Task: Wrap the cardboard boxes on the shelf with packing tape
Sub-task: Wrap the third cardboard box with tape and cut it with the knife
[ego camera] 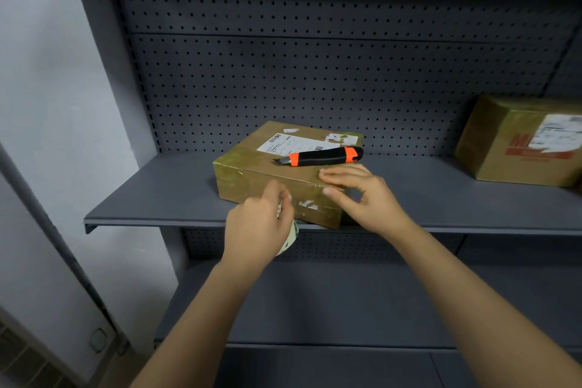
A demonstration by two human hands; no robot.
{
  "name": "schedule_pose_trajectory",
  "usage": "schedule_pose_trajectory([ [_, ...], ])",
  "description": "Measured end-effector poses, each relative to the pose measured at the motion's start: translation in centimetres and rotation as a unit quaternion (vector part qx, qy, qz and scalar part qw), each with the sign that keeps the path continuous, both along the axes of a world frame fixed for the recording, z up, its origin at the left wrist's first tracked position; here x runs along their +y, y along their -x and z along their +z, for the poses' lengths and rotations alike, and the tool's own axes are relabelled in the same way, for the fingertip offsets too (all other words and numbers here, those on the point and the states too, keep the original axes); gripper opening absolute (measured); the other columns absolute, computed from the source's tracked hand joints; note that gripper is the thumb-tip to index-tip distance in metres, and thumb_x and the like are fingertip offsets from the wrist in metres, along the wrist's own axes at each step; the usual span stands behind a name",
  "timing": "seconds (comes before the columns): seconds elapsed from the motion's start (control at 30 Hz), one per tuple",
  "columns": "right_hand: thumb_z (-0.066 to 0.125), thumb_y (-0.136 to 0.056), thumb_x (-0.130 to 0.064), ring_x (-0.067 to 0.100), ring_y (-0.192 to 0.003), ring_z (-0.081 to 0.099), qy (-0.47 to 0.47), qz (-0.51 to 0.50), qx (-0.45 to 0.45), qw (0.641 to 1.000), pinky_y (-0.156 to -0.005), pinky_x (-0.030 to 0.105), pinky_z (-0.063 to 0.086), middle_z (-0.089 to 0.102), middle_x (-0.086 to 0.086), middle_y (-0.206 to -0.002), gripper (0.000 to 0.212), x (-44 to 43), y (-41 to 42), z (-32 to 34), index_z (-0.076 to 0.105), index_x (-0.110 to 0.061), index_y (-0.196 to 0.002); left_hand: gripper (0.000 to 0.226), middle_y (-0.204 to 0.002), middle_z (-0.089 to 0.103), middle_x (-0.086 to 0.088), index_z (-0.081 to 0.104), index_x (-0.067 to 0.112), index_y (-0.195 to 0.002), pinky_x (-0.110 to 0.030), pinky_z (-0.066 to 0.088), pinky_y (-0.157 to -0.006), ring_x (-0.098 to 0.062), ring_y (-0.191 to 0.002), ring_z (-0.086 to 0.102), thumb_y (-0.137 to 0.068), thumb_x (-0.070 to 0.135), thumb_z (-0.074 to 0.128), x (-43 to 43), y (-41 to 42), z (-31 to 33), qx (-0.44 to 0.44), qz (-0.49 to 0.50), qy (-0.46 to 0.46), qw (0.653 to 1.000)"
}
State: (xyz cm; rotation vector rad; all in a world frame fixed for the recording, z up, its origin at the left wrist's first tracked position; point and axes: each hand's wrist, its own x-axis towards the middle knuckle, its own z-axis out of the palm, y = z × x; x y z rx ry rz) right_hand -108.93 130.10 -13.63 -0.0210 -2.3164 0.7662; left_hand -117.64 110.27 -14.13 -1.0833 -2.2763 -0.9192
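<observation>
A flat cardboard box point(252, 179), glossy with tape and bearing a white shipping label, lies near the front edge of the grey shelf point(157, 198). A black and orange utility knife point(321, 157) rests on top of it. My left hand point(258, 224) grips a roll of packing tape point(291, 238), mostly hidden behind the fingers, against the box's front face. My right hand point(359, 192) lies with straight fingers on the box's front top edge, thumb pressed on the front face. A second cardboard box point(510, 148) stands at the right of the shelf.
A perforated grey back panel point(315, 72) closes the rear of the shelf. A lower shelf point(346, 302) lies beneath my arms. A pale wall point(47, 104) and a slanted grey rail point(47, 230) stand at the left.
</observation>
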Motion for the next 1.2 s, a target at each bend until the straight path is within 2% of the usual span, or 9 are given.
schedule_pose_trajectory([
  [0.23, 0.071, -0.09, -0.025, -0.001, -0.12, 0.052, 0.013, -0.019, 0.034, 0.999, -0.105, 0.015, 0.037, 0.064, -0.014, -0.123, 0.031, -3.0, 0.3, 0.0, 0.07, -0.019, -0.12, 0.017, -0.071, 0.072, 0.001, 0.059, 0.021, -0.094, -0.04, 0.053, -0.055, -0.027, -0.068, 0.07, -0.095, 0.034, 0.047, -1.3, -0.5, 0.3, -0.023, -0.025, -0.052, 0.998],
  [0.33, 0.065, -0.093, -0.02, 0.005, -0.119, 0.055, 0.027, 0.001, 0.079, 0.997, -0.103, 0.019, 0.04, 0.067, -0.01, -0.119, 0.024, -4.7, -0.5, 0.5, 0.071, -0.016, -0.116, 0.009, -0.071, 0.068, 0.008, 0.057, 0.023, -0.092, -0.03, 0.043, -0.052, -0.01, -0.051, 0.057, -0.097, 0.031, 0.056, -2.3, -0.7, 0.6, -0.056, -0.045, -0.097, 0.993],
  [0.47, 0.068, -0.089, -0.021, 0.009, -0.111, 0.058, 0.051, 0.021, 0.06, 0.997, -0.094, 0.019, 0.044, 0.067, -0.011, -0.108, 0.022, -7.3, -1.6, 0.8, 0.071, -0.017, -0.111, 0.008, -0.061, 0.055, 0.014, 0.056, 0.027, -0.089, -0.019, 0.032, -0.051, -0.007, -0.061, 0.055, -0.096, 0.028, 0.059, -3.7, -1.4, 1.5, -0.092, -0.09, -0.14, 0.982],
  [0.63, 0.072, -0.087, -0.013, 0.01, -0.101, 0.066, 0.189, 0.045, 0.066, 0.979, -0.087, 0.023, 0.051, 0.069, -0.011, -0.1, 0.019, -10.1, -2.7, 1.0, 0.064, -0.018, -0.103, 0.01, -0.057, 0.054, 0.01, 0.055, 0.034, -0.088, -0.022, 0.034, -0.052, -0.007, -0.056, 0.052, -0.096, 0.031, 0.059, -4.8, -1.7, 2.3, -0.137, -0.153, -0.147, 0.968],
  [0.7, 0.073, -0.086, -0.007, 0.012, -0.094, 0.067, 0.203, 0.036, 0.087, 0.975, -0.084, 0.025, 0.053, 0.069, -0.006, -0.093, 0.02, -11.1, -3.2, 1.1, 0.06, -0.014, -0.099, 0.012, -0.057, 0.054, 0.012, 0.054, 0.038, -0.087, -0.023, 0.034, -0.054, -0.004, -0.058, 0.052, -0.096, 0.032, 0.059, -5.2, -1.6, 2.4, -0.149, -0.165, -0.151, 0.963],
  [0.87, 0.074, -0.083, -0.001, 0.018, -0.087, 0.068, 0.218, -0.007, 0.121, 0.969, -0.082, 0.032, 0.054, 0.07, -0.004, -0.093, 0.026, -13.8, -4.4, 1.2, 0.056, -0.01, -0.1, 0.009, -0.055, 0.054, 0.014, 0.057, 0.029, -0.089, -0.029, 0.037, -0.05, -0.009, -0.049, 0.047, -0.097, 0.027, 0.059, -6.4, -1.7, 2.5, -0.168, -0.211, -0.162, 0.949],
  [1.0, 0.076, -0.081, -0.001, 0.021, -0.085, 0.07, 0.267, -0.059, 0.145, 0.951, -0.082, 0.033, 0.056, 0.07, -0.016, -0.099, 0.039, -16.1, -5.5, 1.1, 0.054, -0.014, -0.11, 0.01, -0.056, 0.057, -0.001, 0.057, 0.028, -0.088, -0.039, 0.04, -0.048, -0.019, -0.049, 0.05, -0.098, 0.026, 0.058, -7.3, -1.7, 2.5, -0.193, -0.24, -0.199, 0.93],
  [1.1, 0.077, -0.08, -0.003, 0.021, -0.085, 0.071, 0.293, -0.099, 0.164, 0.937, -0.081, 0.029, 0.056, 0.071, -0.014, -0.093, 0.035, -17.6, -6.4, 0.7, 0.055, -0.012, -0.107, 0.01, -0.063, 0.061, -0.011, 0.056, 0.029, -0.088, -0.048, 0.047, -0.048, -0.031, -0.058, 0.059, -0.098, 0.028, 0.057, -8.1, -2.1, 2.2, -0.223, -0.261, -0.217, 0.914],
  [1.2, 0.079, -0.08, -0.008, 0.022, -0.087, 0.07, 0.297, -0.14, 0.187, 0.926, -0.081, 0.033, 0.057, 0.068, -0.008, -0.101, 0.027, -19.0, -6.9, 0.2, 0.059, -0.011, -0.098, 0.011, -0.066, 0.065, -0.006, 0.056, 0.03, -0.088, -0.049, 0.049, -0.052, -0.028, -0.063, 0.063, -0.098, 0.027, 0.057, -8.6, -2.5, 2.0, -0.252, -0.271, -0.229, 0.9],
])
